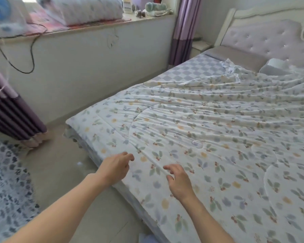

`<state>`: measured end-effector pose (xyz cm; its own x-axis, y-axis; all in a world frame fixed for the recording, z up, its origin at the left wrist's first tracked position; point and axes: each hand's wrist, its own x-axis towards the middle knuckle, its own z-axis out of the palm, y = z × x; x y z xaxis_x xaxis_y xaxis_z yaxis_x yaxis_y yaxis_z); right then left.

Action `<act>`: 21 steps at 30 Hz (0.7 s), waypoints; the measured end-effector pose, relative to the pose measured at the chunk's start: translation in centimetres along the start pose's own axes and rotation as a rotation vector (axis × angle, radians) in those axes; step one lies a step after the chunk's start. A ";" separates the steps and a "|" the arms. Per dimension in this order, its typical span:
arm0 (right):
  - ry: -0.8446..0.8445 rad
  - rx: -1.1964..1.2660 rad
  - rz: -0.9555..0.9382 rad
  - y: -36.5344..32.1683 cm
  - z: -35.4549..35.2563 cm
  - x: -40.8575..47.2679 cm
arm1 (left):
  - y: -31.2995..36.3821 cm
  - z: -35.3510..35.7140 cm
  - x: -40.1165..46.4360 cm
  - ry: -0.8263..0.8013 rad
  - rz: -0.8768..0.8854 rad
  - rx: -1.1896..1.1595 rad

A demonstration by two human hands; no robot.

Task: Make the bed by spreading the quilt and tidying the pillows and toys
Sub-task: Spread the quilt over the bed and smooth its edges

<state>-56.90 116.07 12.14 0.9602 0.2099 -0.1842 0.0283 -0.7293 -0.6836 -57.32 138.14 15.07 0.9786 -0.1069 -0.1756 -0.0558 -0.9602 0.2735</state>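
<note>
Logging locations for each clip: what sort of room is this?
Most likely a home bedroom. A bed with a tufted headboard fills the right side, a floral quilt is spread over it, and purple curtains hang beside a window ledge stacked with folded bedding.

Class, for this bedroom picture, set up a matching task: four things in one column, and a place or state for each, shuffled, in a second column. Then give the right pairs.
Things
1. quilt
2. pillow
3. folded bedding
4. curtain

Places or states
A. on the window ledge
B. hanging in the corner by the headboard
C. spread over the bed, wrinkled
D. lying against the headboard

Pairs: 1-C, 2-D, 3-A, 4-B
</note>
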 end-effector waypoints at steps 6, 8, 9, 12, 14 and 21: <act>-0.169 -0.059 -0.150 -6.6 2.8 8.7 | -6.2 -3.3 2.0 0.094 -0.165 -0.086; -0.209 -0.089 -0.202 -9.1 4.4 11.5 | -9.7 -4.0 2.7 0.111 -0.214 -0.103; -0.216 -0.097 -0.225 -10.5 5.3 13.0 | -11.5 -4.3 3.2 0.125 -0.233 -0.110; -0.235 -0.128 -0.270 -13.9 8.0 16.3 | -16.4 -5.2 4.7 0.186 -0.253 -0.145; -0.229 -0.166 -0.305 -16.6 10.1 18.8 | -20.1 -6.2 6.0 0.215 -0.252 -0.144; -0.140 -0.330 -0.397 -29.5 17.2 26.6 | -34.4 -12.7 10.6 0.164 -0.164 -0.073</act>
<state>-36.93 154.37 15.30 0.8124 0.5795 -0.0645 0.4891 -0.7374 -0.4658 -42.51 173.27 15.78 0.9928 0.0981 -0.0686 0.1151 -0.9395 0.3227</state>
